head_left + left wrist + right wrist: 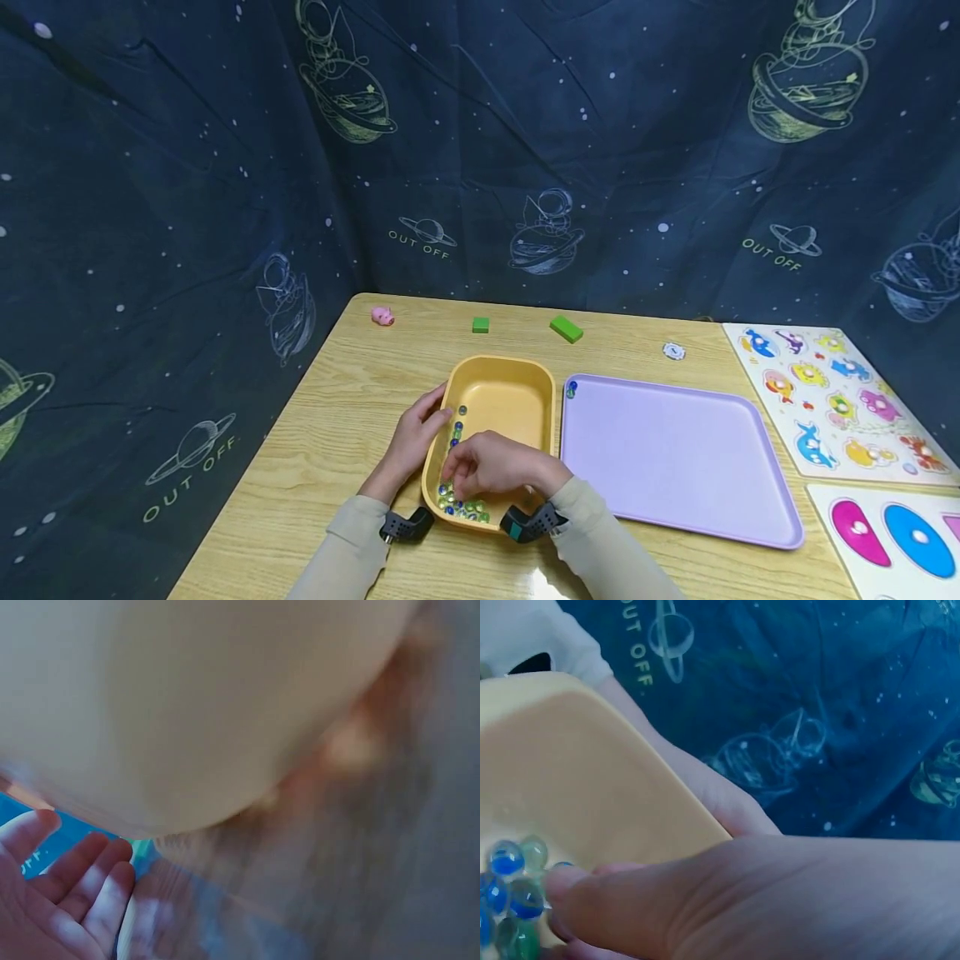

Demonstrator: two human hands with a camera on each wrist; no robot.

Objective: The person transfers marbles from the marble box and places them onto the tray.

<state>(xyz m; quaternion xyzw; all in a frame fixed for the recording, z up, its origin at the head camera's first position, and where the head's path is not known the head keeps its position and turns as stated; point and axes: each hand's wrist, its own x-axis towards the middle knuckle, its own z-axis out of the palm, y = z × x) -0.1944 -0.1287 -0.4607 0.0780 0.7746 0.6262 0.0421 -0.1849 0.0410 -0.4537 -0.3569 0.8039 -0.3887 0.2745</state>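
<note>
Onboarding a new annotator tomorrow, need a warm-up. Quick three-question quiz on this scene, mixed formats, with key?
1. Multiple choice. What lies in the far-left corner of the lilac tray?
A) a poker chip
B) glass marbles
C) a toy fish

2. True or false. The pink pig figurine is to the left of both green blocks.

3. Short answer. Which of the person's hands reaches down into the yellow-orange bin?

Key: 1. B. 2. True. 3. The right hand.
</note>
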